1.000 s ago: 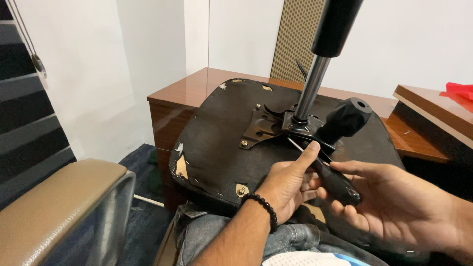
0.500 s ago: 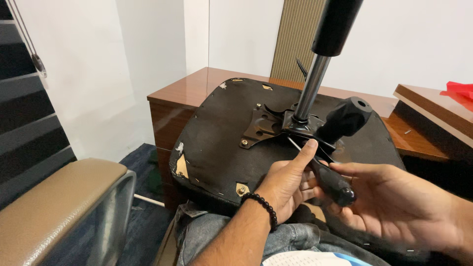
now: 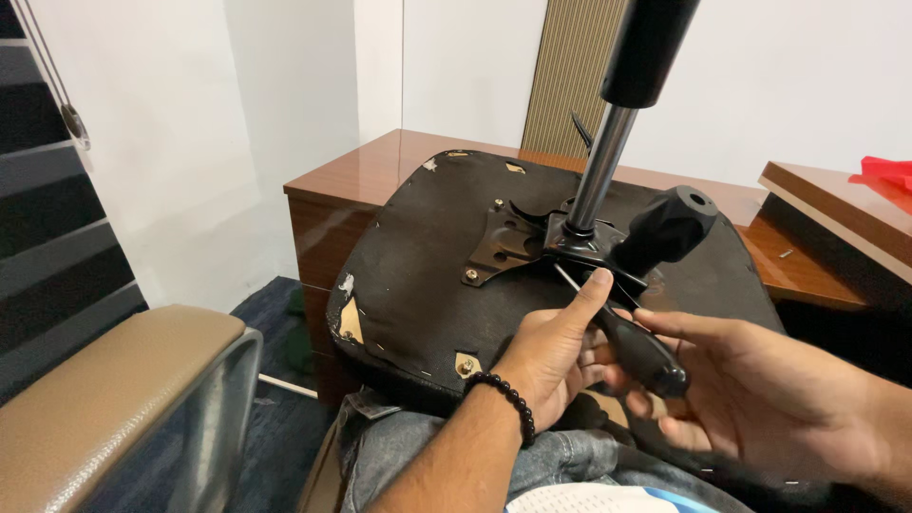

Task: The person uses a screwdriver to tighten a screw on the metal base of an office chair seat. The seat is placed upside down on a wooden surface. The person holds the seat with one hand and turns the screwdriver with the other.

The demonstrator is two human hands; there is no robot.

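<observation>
An upturned black office chair seat (image 3: 418, 275) rests on my lap with its metal mechanism plate (image 3: 518, 242) and gas cylinder (image 3: 608, 161) pointing up. A black-handled screwdriver (image 3: 636, 347) has its thin shaft aimed at the base of the mechanism. My left hand (image 3: 551, 351), with a black bead bracelet on the wrist, pinches the shaft near the handle's front. My right hand (image 3: 760, 399) cups the handle from below and behind. A black lever knob (image 3: 665, 228) sticks out just above the screwdriver.
A brown wooden desk (image 3: 351, 180) stands behind the seat, with a raised wooden shelf (image 3: 836, 209) and something red at the right. A tan padded chair armrest (image 3: 104, 399) sits at lower left. Dark stairs run along the left edge.
The screwdriver and both hands have barely shifted; my right hand's fingers have slid slightly along the handle. The seat stays put.
</observation>
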